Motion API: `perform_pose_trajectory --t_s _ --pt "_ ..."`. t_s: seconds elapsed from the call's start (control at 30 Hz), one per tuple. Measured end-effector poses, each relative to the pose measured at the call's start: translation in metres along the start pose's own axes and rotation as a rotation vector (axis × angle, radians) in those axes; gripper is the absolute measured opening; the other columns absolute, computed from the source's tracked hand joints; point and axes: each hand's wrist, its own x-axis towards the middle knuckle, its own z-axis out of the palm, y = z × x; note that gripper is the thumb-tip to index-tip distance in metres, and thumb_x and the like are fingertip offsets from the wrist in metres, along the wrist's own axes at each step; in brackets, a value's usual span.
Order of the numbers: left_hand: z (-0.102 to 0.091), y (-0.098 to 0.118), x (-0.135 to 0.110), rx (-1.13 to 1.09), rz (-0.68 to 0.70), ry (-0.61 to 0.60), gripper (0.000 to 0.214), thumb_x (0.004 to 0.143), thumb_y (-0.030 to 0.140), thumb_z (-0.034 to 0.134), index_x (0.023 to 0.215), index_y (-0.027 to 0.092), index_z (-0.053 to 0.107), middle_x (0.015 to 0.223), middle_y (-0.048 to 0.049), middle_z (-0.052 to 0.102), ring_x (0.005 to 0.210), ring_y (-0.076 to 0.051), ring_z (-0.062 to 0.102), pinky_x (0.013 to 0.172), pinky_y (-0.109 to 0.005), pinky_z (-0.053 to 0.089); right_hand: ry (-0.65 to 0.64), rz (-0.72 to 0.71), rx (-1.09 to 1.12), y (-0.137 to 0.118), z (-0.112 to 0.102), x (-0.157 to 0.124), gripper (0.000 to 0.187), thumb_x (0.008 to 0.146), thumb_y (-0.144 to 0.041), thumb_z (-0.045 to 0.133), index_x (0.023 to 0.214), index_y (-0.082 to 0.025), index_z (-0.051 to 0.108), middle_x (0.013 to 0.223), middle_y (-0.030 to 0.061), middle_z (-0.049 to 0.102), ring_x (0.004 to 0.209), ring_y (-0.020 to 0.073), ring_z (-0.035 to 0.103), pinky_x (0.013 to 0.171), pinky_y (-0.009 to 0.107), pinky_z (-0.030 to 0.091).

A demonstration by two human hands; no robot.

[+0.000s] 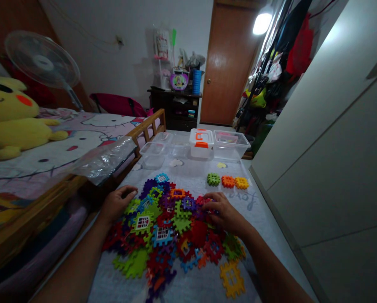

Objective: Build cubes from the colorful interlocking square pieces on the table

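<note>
Toothed pieces (182, 224) heaped | left hand (117, 205) empty | right hand (223, 211) among them, grip unclear

The left hand (118, 203) and right hand (223, 211) are bare; the forearms (76, 256), bare too, taper toward the wrists (105, 220).

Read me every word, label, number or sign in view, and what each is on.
"Lov", last letters unclear: on the pale cloth.
Too small to read: any print inside the right clear box.
Too blurred: the package on the dark cabinet.
Plastic pieces: none readable.
</note>
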Motion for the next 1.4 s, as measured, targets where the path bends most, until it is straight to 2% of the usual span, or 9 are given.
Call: perform_pose_trajectory --t_s 0.17,0.33,0.47,0.6,0.73,0.97,1.17,1.33,1.4 --pt "0.001 0.0 0.0 -0.017 -0.009 0.001 0.045 0.067 0.057 0.057 0.085 0.019 0.072 0.092 -0.0071 0.077 0.088 -0.026 0.07 0.085 -0.031 0.053 0.115 -0.008 0.166 0.004 -0.003 -0.003 0.021 0.085 -0.015 0.055 0.099 -0.024 0.067 0.116 0.0068 0.064 0.111 0.0215 0.056 0.099 0.041 0.042" --pt "0.002 -0.007 0.001 -0.014 -0.002 -0.017 0.046 0.069 0.057 0.057 0.088 0.018 0.072 0.092 -0.0071 0.076 0.088 -0.026 0.07 0.081 -0.029 0.053 0.29 0.216 0.388 0.02 -0.013 -0.01 0.018 0.087 -0.029 0.052 0.097 -0.022 0.064 0.092 0.004 0.069 0.086 0.0192 0.064 0.082 0.036 0.051" --pt "0.003 -0.012 0.003 -0.003 0.004 -0.004 0.046 0.069 0.058 0.057 0.088 0.018 0.072 0.091 -0.0065 0.076 0.087 -0.025 0.07 0.078 -0.028 0.053 0.432 0.344 0.499 0.037 -0.023 -0.014 0.025 0.083 -0.037 0.055 0.099 -0.02 0.064 0.079 0.0017 0.066 0.07 0.016 0.061 0.066 0.03 0.05" --pt "0.004 -0.018 0.004 -0.007 0.015 -0.004 0.045 0.07 0.059 0.057 0.087 0.019 0.073 0.09 -0.0056 0.077 0.085 -0.025 0.071 0.077 -0.028 0.054 0.494 0.474 0.545 0.05 -0.031 -0.019 0.03 0.077 -0.041 0.06 0.096 -0.018 0.066 0.064 -0.0024 0.058 0.054 0.0119 0.052 0.051 0.025 0.042" --pt "0.005 -0.022 0.006 0.001 0.019 -0.009 0.044 0.071 0.058 0.057 0.088 0.02 0.073 0.092 -0.0056 0.077 0.087 -0.025 0.07 0.08 -0.029 0.053 0.436 0.547 0.545 0.062 -0.034 -0.024 0.026 0.074 -0.039 0.059 0.089 -0.018 0.064 0.06 -0.0043 0.053 0.053 0.0114 0.05 0.051 0.024 0.043" --pt "0.004 -0.02 0.006 -0.004 0.009 -0.012 0.043 0.069 0.057 0.058 0.087 0.021 0.072 0.093 -0.0055 0.076 0.09 -0.026 0.07 0.084 -0.03 0.052 0.375 0.629 0.276 0.074 -0.027 -0.025 0.025 0.077 -0.034 0.047 0.089 -0.019 0.063 0.064 -0.0019 0.055 0.057 0.0146 0.054 0.057 0.028 0.045" --pt "0.003 -0.018 0.005 -0.004 0.01 -0.004 0.042 0.068 0.056 0.059 0.086 0.021 0.073 0.091 -0.005 0.077 0.088 -0.026 0.07 0.084 -0.03 0.052 0.412 0.632 0.044 0.07 -0.035 -0.029 0.01 0.069 -0.023 0.06 0.077 -0.019 0.064 0.093 0.0075 0.063 0.087 0.0214 0.058 0.081 0.033 0.042" --pt "0.003 -0.02 0.005 0.007 -0.006 -0.01 0.043 0.069 0.056 0.059 0.088 0.02 0.073 0.091 -0.0054 0.077 0.086 -0.025 0.071 0.08 -0.029 0.053 0.034 0.471 -0.081 0.048 -0.036 -0.03 0.017 0.073 -0.031 0.066 0.084 -0.019 0.061 0.082 0.0028 0.061 0.074 0.0174 0.055 0.068 0.028 0.04" --pt "0.004 -0.021 0.005 0.006 -0.003 -0.012 0.043 0.07 0.057 0.059 0.089 0.02 0.073 0.091 -0.0055 0.077 0.085 -0.025 0.071 0.077 -0.028 0.053 -0.041 0.434 -0.115 0.041 -0.033 -0.029 0.019 0.071 -0.029 0.068 0.085 -0.018 0.06 0.083 0.0026 0.061 0.074 0.0167 0.054 0.066 0.027 0.039"
